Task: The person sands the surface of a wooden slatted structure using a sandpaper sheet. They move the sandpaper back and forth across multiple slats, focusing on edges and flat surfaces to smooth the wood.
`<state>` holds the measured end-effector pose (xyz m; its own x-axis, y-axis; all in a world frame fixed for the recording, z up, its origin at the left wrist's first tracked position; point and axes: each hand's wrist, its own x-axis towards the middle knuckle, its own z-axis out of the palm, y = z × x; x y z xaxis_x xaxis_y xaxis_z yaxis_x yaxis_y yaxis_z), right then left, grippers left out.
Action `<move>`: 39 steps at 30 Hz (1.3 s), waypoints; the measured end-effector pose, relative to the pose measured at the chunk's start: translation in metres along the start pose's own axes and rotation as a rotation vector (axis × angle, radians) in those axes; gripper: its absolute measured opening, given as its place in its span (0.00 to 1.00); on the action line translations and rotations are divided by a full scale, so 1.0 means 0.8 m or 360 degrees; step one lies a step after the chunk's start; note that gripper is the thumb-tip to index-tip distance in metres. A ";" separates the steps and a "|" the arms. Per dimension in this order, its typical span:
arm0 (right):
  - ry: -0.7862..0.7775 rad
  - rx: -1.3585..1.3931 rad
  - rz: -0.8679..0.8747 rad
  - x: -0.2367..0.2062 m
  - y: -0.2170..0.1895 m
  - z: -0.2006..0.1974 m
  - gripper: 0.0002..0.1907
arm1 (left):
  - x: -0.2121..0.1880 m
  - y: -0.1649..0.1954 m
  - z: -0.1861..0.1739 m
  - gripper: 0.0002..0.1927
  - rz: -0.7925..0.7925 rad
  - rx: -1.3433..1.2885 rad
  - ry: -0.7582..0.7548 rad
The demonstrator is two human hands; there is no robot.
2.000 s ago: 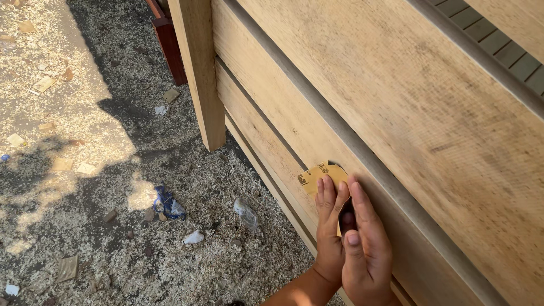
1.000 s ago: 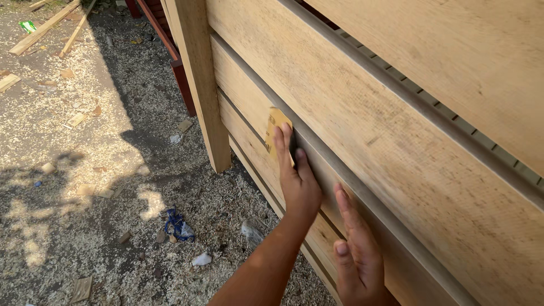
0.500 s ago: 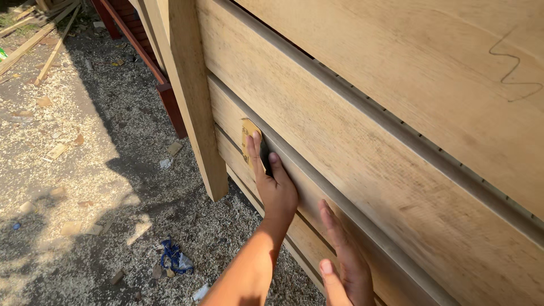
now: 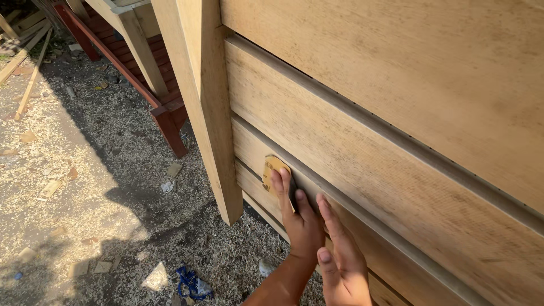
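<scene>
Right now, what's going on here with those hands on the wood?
A person is pressing a small tan piece of sandpaper against a pale wooden plank panel with their left hand, close to the upright wooden post. Their right hand rests flat on the same plank just beside it. Sawdust and wood scraps cover the ground below.

upright post (image 4: 207,107) blocks leftward, lower board (image 4: 362,243) open rightward

A red-brown frame (image 4: 164,110) stands behind the upright wooden post (image 4: 207,107). Blue scrap (image 4: 191,283) lies in sawdust (image 4: 113,187) below the post; loose sticks (image 4: 25,68) lie far left of it.
</scene>
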<state>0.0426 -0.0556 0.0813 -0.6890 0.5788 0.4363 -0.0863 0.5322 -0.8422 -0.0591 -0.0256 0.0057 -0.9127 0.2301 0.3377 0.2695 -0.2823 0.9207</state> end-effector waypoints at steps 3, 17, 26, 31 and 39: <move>0.0014 0.0022 0.0016 0.003 -0.005 0.006 0.36 | 0.096 -0.026 -0.016 0.26 0.0005 0.0106 0.0149; -0.0135 -0.0029 0.0003 0.026 0.007 0.022 0.32 | 0.106 -0.043 -0.005 0.24 0.0390 0.0180 0.0118; -0.0333 0.0058 -0.0022 0.048 0.044 0.019 0.34 | 0.056 -0.057 -0.007 0.24 0.0070 0.0198 0.0238; -0.0315 0.0119 0.0085 0.043 0.049 0.015 0.33 | 0.093 -0.074 0.008 0.22 -0.0028 0.0141 0.0474; -0.0460 0.0282 -0.0070 0.047 0.048 0.021 0.33 | 0.040 -0.019 -0.005 0.24 -0.0151 0.0118 0.0378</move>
<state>0.0011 -0.0233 0.0600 -0.8550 0.3452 0.3870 -0.2267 0.4224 -0.8776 -0.0937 -0.0175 0.0015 -0.9791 0.0249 0.2019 0.1931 -0.1991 0.9608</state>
